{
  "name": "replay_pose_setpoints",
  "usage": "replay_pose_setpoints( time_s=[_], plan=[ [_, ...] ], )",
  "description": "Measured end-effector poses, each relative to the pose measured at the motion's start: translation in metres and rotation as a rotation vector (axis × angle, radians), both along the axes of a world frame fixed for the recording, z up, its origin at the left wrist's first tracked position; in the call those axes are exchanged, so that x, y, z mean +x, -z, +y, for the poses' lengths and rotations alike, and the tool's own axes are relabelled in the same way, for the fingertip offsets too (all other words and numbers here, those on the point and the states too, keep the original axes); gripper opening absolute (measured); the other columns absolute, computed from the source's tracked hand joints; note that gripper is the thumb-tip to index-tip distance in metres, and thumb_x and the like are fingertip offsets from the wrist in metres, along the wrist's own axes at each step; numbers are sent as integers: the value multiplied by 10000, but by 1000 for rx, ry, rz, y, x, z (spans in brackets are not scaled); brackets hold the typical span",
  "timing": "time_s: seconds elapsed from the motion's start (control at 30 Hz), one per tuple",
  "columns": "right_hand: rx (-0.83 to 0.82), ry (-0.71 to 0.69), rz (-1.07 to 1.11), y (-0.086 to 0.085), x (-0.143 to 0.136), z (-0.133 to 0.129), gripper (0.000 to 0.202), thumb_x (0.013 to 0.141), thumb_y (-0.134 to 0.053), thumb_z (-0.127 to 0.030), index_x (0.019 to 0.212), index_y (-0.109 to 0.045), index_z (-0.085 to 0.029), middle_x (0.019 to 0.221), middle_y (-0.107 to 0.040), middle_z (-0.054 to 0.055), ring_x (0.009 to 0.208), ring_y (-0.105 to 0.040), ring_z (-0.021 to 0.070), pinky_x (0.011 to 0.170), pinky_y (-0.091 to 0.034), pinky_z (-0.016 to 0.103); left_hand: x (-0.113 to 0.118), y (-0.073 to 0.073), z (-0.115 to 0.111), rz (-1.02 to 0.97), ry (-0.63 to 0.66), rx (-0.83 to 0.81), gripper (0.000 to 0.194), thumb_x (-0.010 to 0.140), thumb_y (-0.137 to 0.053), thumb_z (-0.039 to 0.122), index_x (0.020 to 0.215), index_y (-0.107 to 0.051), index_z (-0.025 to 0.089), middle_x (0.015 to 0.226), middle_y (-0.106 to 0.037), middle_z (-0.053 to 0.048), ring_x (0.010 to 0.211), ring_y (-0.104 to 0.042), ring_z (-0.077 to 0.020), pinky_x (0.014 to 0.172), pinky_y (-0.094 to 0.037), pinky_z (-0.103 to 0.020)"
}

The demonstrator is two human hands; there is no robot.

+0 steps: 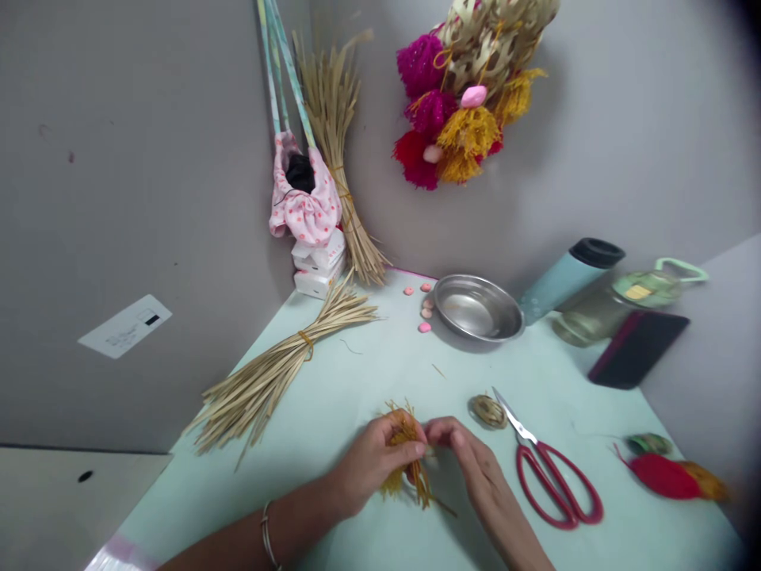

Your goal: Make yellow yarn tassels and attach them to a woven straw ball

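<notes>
My left hand (380, 458) is closed on a bundle of yellow yarn (423, 485), whose strands stick out above and below the fingers. Beside it, my right hand (469, 456) has its fingertips close to the top of the yarn; whatever is between them is too small to tell. A thin straw-like strip pokes out below the yarn toward the right. Red-handled scissors (556, 484) lie to the right of my right hand, blades pointing up and left. Near their tips rests a small woven straw piece (488, 411).
Straw bundles lie on the table (333, 396) and lean in the corner. A metal bowl (479, 308) sits at the back beside small pink pieces. Two bottles and a dark phone (639, 349) stand right, near red yarn (666, 474). Tassels (469, 135) hang above.
</notes>
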State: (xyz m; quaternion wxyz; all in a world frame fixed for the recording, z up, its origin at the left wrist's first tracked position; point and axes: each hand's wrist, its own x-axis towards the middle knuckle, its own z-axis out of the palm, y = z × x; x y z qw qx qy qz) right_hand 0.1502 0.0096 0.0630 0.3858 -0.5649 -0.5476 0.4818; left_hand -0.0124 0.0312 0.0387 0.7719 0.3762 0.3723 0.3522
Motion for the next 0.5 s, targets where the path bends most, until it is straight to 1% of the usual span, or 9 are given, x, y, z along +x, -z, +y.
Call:
replay_pose_setpoints(
  time_s=[0.07, 0.13, 0.17, 0.33, 0.5],
  plan=[
    [-44, -117, -5, 1, -2, 0, 426, 917, -444, -523, 652, -525, -199, 669, -499, -5, 650, -486, 166, 621, -402, 268, 1, 2, -1, -20, 21, -2, 345, 715, -736, 413, 850, -582, 135, 755, -553, -4, 704, -514, -101, 703, -404, -232],
    [-82, -146, -16, 4, -3, 0, 466, 892, -496, -531, 569, -452, -197, 604, -413, -29, 574, -407, 136, 544, -354, 250, 1, 4, -1, -52, 30, -22, 370, 712, -734, 427, 864, -573, 131, 761, -580, -19, 715, -547, -120, 720, -425, -253],
    [-86, -136, -16, 5, -2, 0, 468, 881, -517, -530, 561, -448, -196, 596, -403, -33, 571, -398, 132, 540, -349, 247, 2, 5, -1, -60, 26, -27, 375, 715, -730, 433, 868, -571, 130, 761, -586, -23, 714, -555, -124, 715, -432, -256],
    [-55, -52, 5, 9, 1, 2, 363, 852, -569, -510, 692, -581, -185, 672, -508, -3, 677, -474, 169, 629, -399, 269, 3, 5, 0, -55, -13, -35, 356, 730, -706, 442, 841, -563, 135, 723, -534, 5, 628, -521, -99, 620, -445, -236],
    [-62, 9, 27, 11, 1, 3, 283, 814, -635, -451, 724, -624, -183, 700, -562, 11, 700, -509, 181, 647, -417, 281, 3, 6, 1, -54, -32, -30, 318, 744, -694, 415, 838, -562, 141, 725, -526, 2, 634, -521, -102, 616, -457, -235]
  ],
)
